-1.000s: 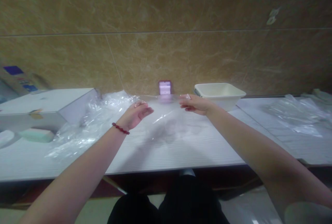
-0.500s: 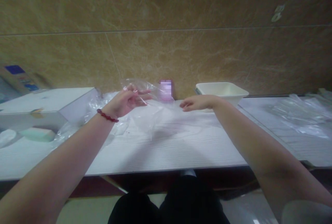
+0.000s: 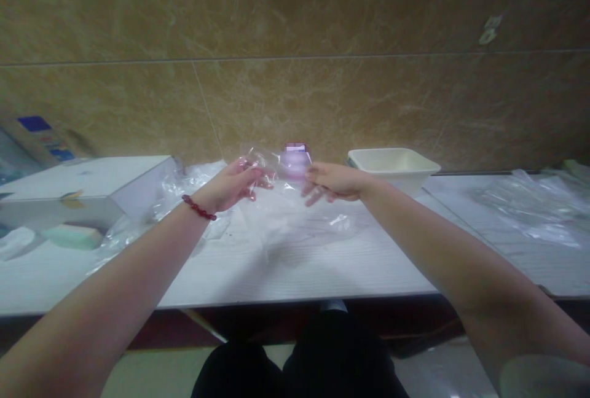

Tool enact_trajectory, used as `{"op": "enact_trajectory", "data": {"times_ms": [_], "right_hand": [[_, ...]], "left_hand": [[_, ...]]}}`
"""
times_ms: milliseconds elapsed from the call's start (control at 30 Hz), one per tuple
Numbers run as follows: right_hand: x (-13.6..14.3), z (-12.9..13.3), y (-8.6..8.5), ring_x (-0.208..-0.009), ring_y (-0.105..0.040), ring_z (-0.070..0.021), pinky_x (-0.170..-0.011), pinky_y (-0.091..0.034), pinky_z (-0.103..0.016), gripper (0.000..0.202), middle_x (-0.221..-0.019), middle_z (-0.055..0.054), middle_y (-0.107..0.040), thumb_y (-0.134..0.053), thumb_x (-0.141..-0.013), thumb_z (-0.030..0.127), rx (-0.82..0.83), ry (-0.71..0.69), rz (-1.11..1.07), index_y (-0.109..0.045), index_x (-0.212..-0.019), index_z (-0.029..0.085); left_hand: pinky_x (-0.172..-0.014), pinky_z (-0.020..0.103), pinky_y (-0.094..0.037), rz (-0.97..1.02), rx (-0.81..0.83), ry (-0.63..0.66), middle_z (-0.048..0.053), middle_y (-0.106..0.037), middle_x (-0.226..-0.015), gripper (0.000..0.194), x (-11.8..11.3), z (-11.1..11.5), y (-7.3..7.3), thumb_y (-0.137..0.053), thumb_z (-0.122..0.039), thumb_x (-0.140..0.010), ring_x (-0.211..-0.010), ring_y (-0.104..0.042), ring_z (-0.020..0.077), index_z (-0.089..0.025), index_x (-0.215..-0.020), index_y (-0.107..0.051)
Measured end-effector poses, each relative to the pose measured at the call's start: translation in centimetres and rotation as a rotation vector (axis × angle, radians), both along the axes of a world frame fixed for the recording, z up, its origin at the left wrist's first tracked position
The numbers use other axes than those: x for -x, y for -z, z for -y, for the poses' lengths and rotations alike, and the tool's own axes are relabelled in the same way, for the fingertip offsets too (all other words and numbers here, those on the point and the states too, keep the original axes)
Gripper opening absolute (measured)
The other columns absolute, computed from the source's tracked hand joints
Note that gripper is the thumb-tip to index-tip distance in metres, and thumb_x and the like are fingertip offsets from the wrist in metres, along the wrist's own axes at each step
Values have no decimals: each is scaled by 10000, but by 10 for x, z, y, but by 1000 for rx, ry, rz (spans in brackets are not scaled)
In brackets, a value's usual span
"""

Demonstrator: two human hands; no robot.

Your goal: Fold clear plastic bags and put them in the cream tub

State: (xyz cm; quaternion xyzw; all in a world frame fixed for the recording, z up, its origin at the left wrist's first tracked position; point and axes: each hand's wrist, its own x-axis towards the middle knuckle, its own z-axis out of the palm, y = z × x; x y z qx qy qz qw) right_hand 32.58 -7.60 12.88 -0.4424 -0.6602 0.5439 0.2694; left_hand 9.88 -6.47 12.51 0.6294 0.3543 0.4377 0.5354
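Note:
A clear plastic bag [image 3: 288, 204] hangs stretched between my two hands above the white table. My left hand [image 3: 235, 183], with a red bead bracelet at the wrist, grips the bag's left side, and film covers part of the fingers. My right hand [image 3: 334, 181] pinches the bag's right edge between thumb and fingers, the other fingers showing behind or through the film. Behind the bag, by the wall, stands a small pinkish-purple item [image 3: 295, 158], blurred and partly veiled by the film.
Right of my hands sits a cream plastic basin [image 3: 396, 167]. More clear bags [image 3: 530, 204] lie far right. On the left are a white box [image 3: 83, 180], a pale green block [image 3: 74, 236] and crumpled plastic [image 3: 122, 235]. A tiled wall [image 3: 322, 97] closes off the table's back.
My right hand has moved left and taken hold of the bag's edge. My left hand has shifted slightly right. The bag is now spread between both hands.

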Motion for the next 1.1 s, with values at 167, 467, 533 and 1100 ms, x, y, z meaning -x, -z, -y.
{"op": "enact_trajectory", "data": {"times_ms": [167, 467, 533, 1100], "right_hand": [[-6, 2, 4, -474, -575, -105, -298, -202, -121, 141, -606, -9, -596, -488, -774, 301, 68, 23, 139, -420, -831, 191], [-13, -39, 21, -691, -564, -89, -565, -485, -197, 49, -777, -50, -586, -461, -776, 147, 32, 118, 81, -464, -728, 138], [-13, -52, 25, -705, -561, -95, -630, -500, -253, 38, -789, -51, -579, -441, -784, 135, 19, 147, 4, -463, -754, 140], [-33, -40, 59, -738, -570, -104, -647, -458, -228, 202, -808, -14, -580, -483, -727, 295, -904, 340, -6, -454, -893, 185]], "left_hand": [[-277, 130, -192, -92, -43, -84, 41, -636, -722, 149, -2, -7, 11, -592, -203, -666, -324, -410, 22, -160, -770, -493], [-467, 178, -379, -646, -234, -224, 18, -610, -704, 249, -4, -52, 22, -523, -375, -673, -566, -536, 93, -154, -780, -564], [-508, 198, -389, -756, -257, -250, 7, -599, -649, 237, -8, -66, 20, -549, -355, -639, -586, -537, 109, -155, -758, -594], [-624, 240, -435, -252, -477, -269, 15, -582, -739, 232, -14, -44, 33, -570, -323, -657, -653, -547, 109, -146, -806, -553]]}}
